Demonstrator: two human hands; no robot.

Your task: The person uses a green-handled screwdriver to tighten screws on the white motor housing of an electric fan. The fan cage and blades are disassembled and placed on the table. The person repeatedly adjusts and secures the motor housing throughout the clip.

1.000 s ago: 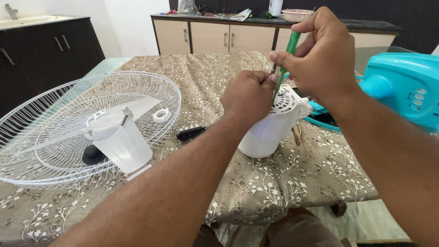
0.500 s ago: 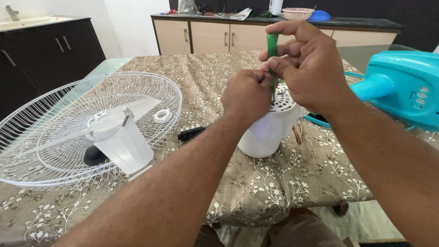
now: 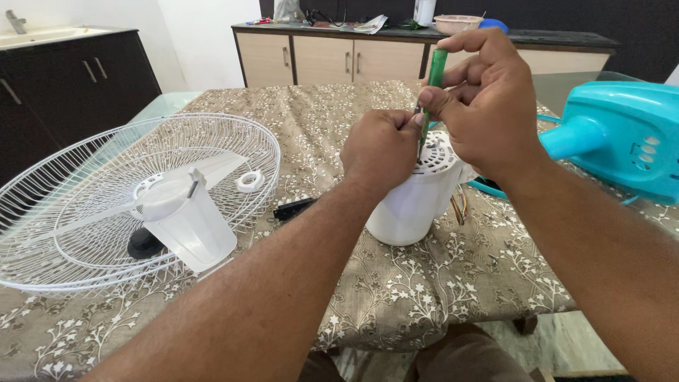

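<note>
A white fan motor housing [image 3: 410, 201] stands upright on the patterned tablecloth [image 3: 438, 283], coloured wires hanging at its right side. My left hand [image 3: 380, 148] grips its vented top edge. My right hand [image 3: 484, 99] holds a green-handled screwdriver [image 3: 434, 74] almost upright, its tip down on the top of the housing beside my left fingers.
A white wire fan guard [image 3: 85, 205] lies at the left with a white plastic cover [image 3: 185, 223], a white ring [image 3: 250, 181] and a black knob [image 3: 143, 242]. A small black part [image 3: 293, 208] lies near the middle. A turquoise fan base [image 3: 622, 138] sits at the right. Cabinets stand behind.
My right hand has tilted the screwdriver from leaning to nearly upright and shifted its grip along the handle. My left hand has stayed on the housing.
</note>
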